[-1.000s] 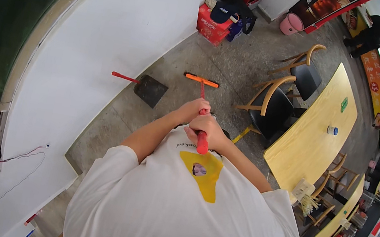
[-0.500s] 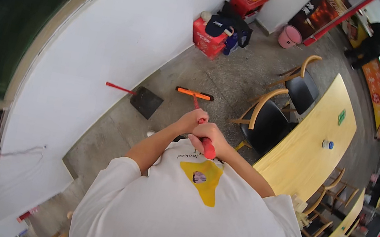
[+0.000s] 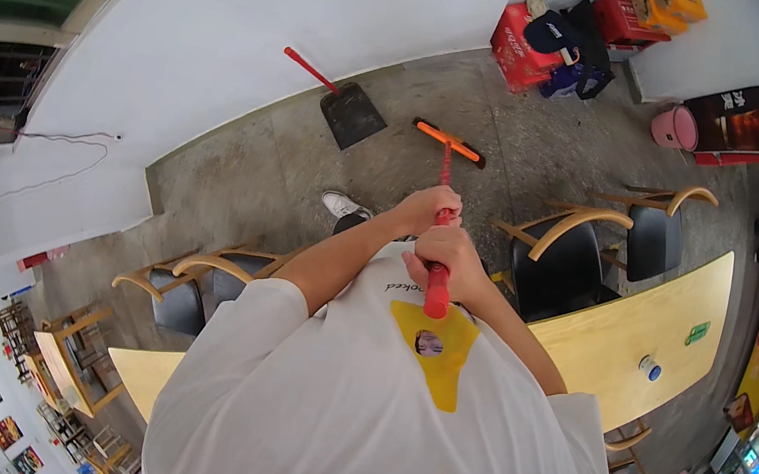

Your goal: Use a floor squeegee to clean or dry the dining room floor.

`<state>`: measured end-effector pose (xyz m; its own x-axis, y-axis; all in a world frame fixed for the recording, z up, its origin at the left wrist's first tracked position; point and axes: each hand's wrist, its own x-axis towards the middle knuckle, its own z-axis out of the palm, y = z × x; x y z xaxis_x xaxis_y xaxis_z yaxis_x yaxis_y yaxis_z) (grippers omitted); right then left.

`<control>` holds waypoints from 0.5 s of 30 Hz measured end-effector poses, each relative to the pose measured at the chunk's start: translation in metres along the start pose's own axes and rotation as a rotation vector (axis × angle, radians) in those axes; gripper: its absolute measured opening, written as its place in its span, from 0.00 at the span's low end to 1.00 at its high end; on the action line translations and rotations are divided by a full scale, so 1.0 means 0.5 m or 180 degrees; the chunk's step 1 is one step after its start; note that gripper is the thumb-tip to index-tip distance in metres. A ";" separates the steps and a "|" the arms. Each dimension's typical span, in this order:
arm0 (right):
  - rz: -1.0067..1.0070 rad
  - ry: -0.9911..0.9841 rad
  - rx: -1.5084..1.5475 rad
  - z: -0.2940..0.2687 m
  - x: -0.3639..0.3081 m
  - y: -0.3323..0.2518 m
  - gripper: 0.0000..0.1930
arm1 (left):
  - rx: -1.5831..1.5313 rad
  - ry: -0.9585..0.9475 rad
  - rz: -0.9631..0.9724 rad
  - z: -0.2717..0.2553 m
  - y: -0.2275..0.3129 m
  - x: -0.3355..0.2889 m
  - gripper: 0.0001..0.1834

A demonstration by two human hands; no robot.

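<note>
Both my hands grip the red pole of a broom (image 3: pixel 449 141), which has a flat orange and black head. My left hand (image 3: pixel 427 210) is wrapped round the pole higher in the picture, closer to the head. Just below it, my right hand (image 3: pixel 453 258) closes round the pole near its rounded red end, in front of my shirt. The broom head rests on the grey floor beyond my hands. To its left, a black dustpan (image 3: pixel 353 118) with a red handle lies by the white wall.
Black-seated wooden chairs (image 3: pixel 558 263) stand at a pale wooden table (image 3: pixel 601 362) on my right. More chairs (image 3: pixel 178 298) are at left. Red boxes (image 3: pixel 521 49) with a bag and cap sit by the far wall, near a pink bucket (image 3: pixel 675 127).
My view has swung round to the right, bringing the chairs at left into sight. My hands keep their hold on the broom, and its head stays on the floor near the dustpan.
</note>
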<state>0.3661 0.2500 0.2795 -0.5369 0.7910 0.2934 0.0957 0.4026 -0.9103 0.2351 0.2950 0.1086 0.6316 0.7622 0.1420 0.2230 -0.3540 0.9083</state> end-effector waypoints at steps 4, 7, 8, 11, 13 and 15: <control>-0.0001 -0.0132 -0.0061 0.002 -0.010 0.012 0.16 | -0.0090 -0.0043 -0.0112 -0.002 0.014 -0.002 0.13; -0.0048 -0.0103 -0.0101 0.008 -0.011 0.013 0.16 | -0.0039 -0.0060 -0.0180 0.002 0.003 -0.010 0.13; 0.0036 -0.0146 -0.0135 0.008 -0.012 0.011 0.16 | -0.0037 -0.0082 -0.0182 0.002 0.002 -0.012 0.13; 0.0098 -0.0172 -0.0182 0.007 -0.010 0.008 0.17 | -0.0050 -0.0098 -0.0144 0.003 -0.005 -0.010 0.13; 0.0073 -0.0160 -0.0193 0.008 -0.006 0.010 0.17 | -0.0062 -0.0090 -0.0107 0.004 -0.016 -0.010 0.13; 0.0058 -0.0134 -0.0200 0.011 -0.003 0.016 0.16 | -0.0143 -0.0117 -0.0005 -0.002 -0.021 -0.006 0.12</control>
<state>0.3632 0.2497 0.2703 -0.5693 0.7789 0.2632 0.1574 0.4174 -0.8950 0.2302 0.2966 0.0991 0.6583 0.7420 0.1268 0.1910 -0.3275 0.9253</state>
